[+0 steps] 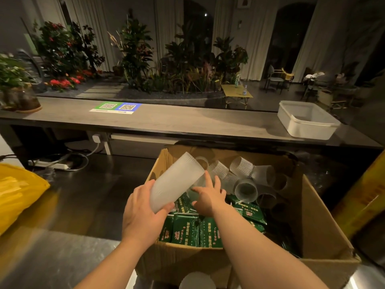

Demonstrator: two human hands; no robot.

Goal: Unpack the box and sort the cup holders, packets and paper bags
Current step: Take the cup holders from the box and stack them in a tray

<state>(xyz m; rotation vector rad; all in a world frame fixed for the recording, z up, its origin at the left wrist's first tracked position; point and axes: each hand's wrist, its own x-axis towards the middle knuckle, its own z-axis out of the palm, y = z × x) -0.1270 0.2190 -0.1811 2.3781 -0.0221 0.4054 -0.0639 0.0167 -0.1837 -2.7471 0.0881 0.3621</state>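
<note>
Stack of cup holders [177, 182], gripped at its base by the left hand [143, 213] and tilted above the box [316, 215], apparently to receive more, while the right hand [208, 196], fingers spread and empty, reaches toward loose holders [245, 188] lying over green packets [185, 230].

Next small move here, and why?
Probably the right hand should pick a loose holder from the box: its fingers are open near the loose holders, and the left hand grips a stack to add it to.
</note>
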